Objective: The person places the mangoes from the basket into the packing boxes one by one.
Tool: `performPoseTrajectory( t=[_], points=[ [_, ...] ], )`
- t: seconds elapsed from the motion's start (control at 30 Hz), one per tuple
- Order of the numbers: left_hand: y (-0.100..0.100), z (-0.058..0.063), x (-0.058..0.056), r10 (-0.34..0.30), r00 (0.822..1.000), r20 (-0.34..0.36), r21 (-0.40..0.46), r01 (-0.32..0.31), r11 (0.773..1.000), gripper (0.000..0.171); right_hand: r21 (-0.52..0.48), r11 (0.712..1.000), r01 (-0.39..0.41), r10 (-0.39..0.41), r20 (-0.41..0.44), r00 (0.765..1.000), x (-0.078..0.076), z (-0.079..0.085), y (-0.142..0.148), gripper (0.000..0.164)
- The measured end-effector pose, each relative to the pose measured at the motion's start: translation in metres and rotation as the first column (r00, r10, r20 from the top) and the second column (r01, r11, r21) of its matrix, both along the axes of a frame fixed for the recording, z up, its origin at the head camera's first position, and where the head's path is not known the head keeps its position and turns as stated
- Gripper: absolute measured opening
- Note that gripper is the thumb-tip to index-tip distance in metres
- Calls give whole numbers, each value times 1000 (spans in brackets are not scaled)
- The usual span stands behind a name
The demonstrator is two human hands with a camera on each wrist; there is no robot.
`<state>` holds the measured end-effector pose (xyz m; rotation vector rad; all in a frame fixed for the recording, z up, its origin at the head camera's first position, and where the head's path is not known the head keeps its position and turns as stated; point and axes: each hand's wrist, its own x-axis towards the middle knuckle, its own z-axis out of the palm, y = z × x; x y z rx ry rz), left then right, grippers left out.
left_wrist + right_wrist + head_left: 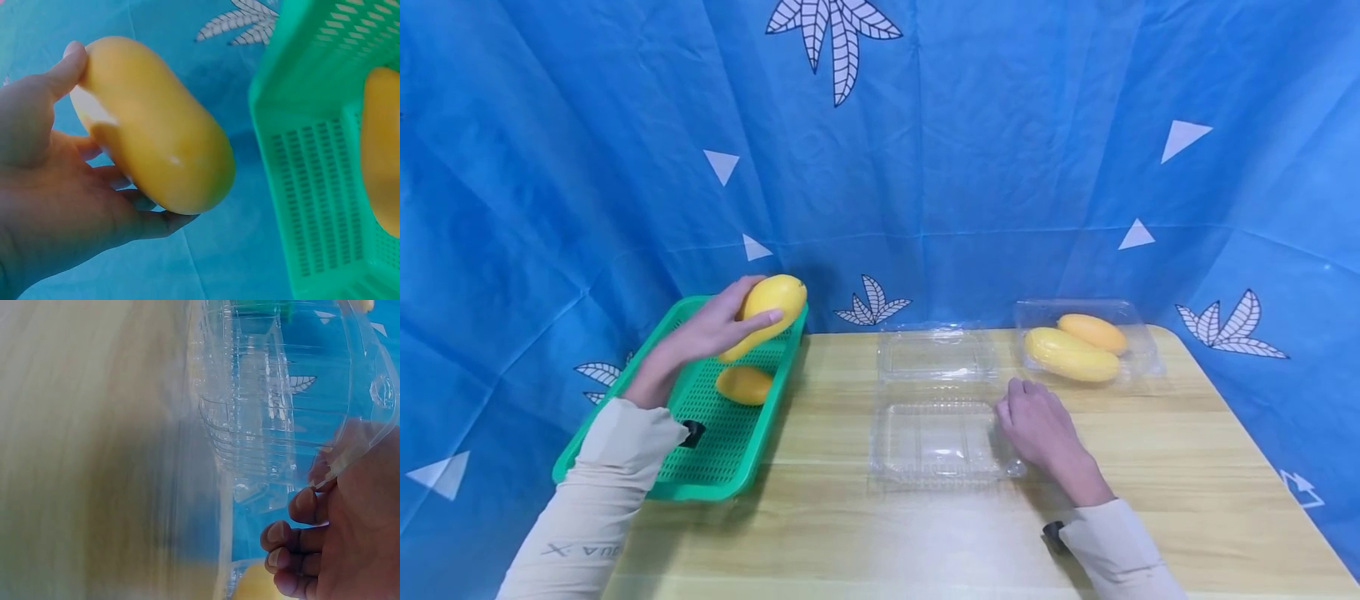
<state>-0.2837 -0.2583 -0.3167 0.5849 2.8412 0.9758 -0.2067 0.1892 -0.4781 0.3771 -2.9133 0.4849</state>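
My left hand (pixel 715 323) holds a smooth yellow mango (pixel 777 297) over the far end of a green basket (pixel 784 379). In the left wrist view, the thumb and fingers curl around that mango (pixel 150 125), which hangs beside the basket's wall. Another mango (pixel 743 385), more orange, lies inside the basket. At the middle of the table is a clear plastic clamshell box (pixel 936 446), its lid (pixel 936 354) folded back toward the curtain. My right hand (pixel 1039 423) pinches the box's right edge; the right wrist view shows thumb and index finger on the thin rim (pixel 325 480).
A second clear box (pixel 1138 321) stands at the back right of the wooden table (pixel 850 533), with a yellow mango (pixel 1071 357) and an orange one (pixel 1093 332) in it. A blue patterned curtain (pixel 970 167) hangs behind the table and along both sides.
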Motion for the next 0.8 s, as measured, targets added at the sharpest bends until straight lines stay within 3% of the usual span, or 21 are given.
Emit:
performPoseTrajectory(
  t=[0.2, 0.43, 0.6, 0.8],
  points=[
    [19, 4, 5, -26, 999, -44, 10, 27, 1000, 65, 1, 1000, 10, -10, 10, 1000, 0, 2, 0, 24],
    [39, 17, 21, -22, 998, -53, 12, 22, 1000, 67, -3, 1000, 15, -15, 14, 1000, 0, 3, -1, 23],
    [51, 22, 31, 16, 997, -75, 72, -11, 997, 68, -4, 1000, 21, -21, 19, 1000, 2, 4, -1, 23],
    [62, 15, 40, 86, 991, -100, 159, -70, 985, 66, 0, 1000, 15, -15, 13, 1000, 5, 5, -2, 23]
  ],
)
